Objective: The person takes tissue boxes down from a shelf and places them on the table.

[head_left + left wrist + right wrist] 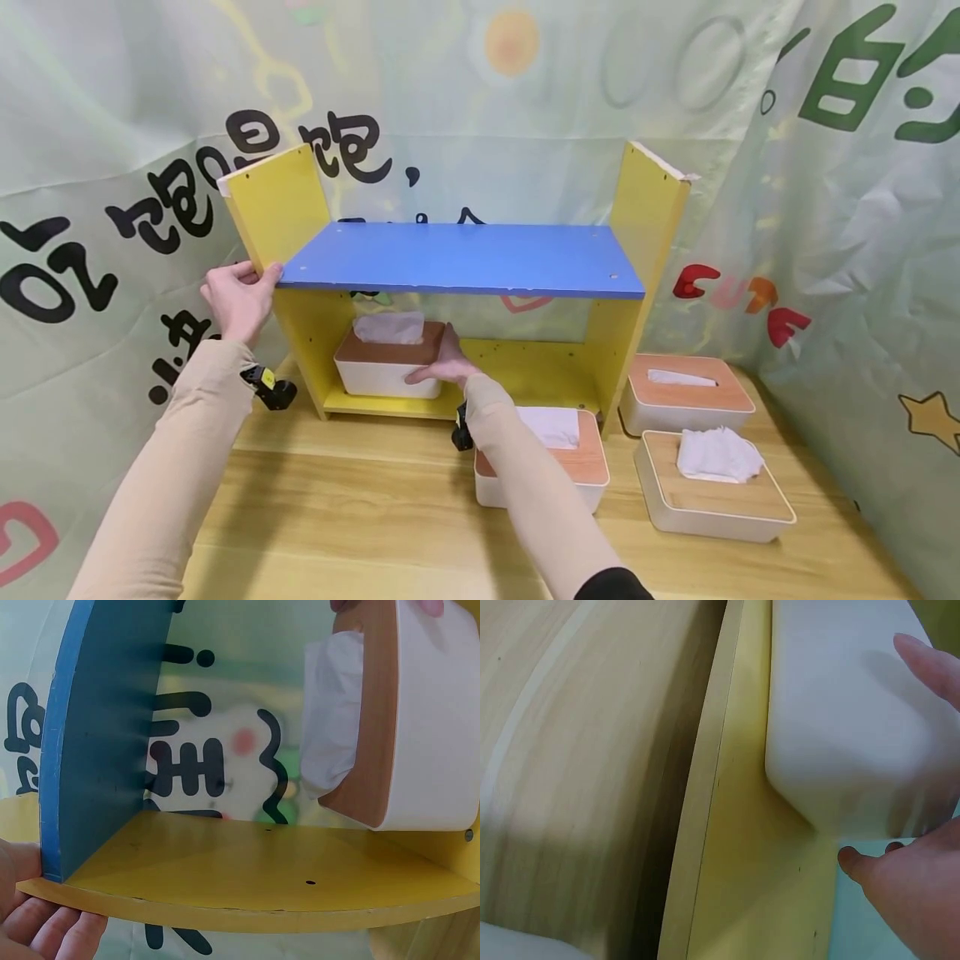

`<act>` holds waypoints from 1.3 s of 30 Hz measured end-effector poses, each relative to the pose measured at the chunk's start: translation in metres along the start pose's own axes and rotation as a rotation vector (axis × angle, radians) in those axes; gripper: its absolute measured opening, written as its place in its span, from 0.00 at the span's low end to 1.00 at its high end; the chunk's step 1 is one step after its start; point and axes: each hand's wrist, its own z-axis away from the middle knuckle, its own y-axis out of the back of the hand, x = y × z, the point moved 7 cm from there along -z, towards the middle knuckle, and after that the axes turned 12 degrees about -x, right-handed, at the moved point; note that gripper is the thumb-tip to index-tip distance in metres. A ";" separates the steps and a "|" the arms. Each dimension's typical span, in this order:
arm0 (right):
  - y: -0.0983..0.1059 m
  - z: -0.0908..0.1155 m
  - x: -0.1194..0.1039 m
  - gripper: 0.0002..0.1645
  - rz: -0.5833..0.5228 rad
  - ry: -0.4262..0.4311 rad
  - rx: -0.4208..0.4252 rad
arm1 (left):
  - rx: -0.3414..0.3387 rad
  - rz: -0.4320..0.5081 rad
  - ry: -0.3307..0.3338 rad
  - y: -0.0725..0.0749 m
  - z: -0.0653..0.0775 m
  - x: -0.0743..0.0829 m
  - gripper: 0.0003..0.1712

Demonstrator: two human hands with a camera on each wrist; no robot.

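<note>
A yellow shelf unit with a blue board stands against the printed cloth. My left hand grips its left side where the blue board joins the panel; the thumb lies on the board's front edge, and the fingers reach round the yellow panel. On the bottom shelf, toward the left, sits a white tissue box with a wood-look lid and tissue sticking out. My right hand holds the box's right end, thumb on the front face and fingers toward the back, partly hidden.
A second tissue box stands on the wooden table before the unit, partly behind my right forearm. Two more tissue boxes, one farther back and one nearer, are right of the unit. Printed cloth encloses the back and sides.
</note>
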 end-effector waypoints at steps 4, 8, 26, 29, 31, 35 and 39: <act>0.003 -0.004 0.000 0.81 -0.019 0.009 0.002 | 0.002 0.000 0.001 0.000 0.000 -0.001 0.27; 0.006 -0.003 -0.001 0.79 -0.051 0.007 -0.030 | 0.007 -0.011 0.003 -0.001 -0.001 0.000 0.27; 0.005 -0.009 0.005 0.82 -0.084 -0.021 -0.080 | 0.008 -0.026 -0.005 -0.001 -0.003 0.000 0.26; 0.003 -0.010 0.006 0.82 -0.084 -0.021 -0.064 | 0.008 -0.028 -0.015 -0.001 -0.003 0.000 0.26; 0.003 -0.009 0.005 0.82 -0.084 -0.013 -0.060 | 0.018 -0.028 -0.025 0.001 -0.002 0.002 0.25; 0.002 -0.009 0.003 0.81 -0.081 0.006 -0.051 | 0.035 -0.028 -0.037 0.003 -0.001 0.004 0.23; 0.002 -0.010 0.005 0.82 -0.083 0.013 -0.039 | 0.016 -0.024 -0.018 0.001 -0.001 0.001 0.25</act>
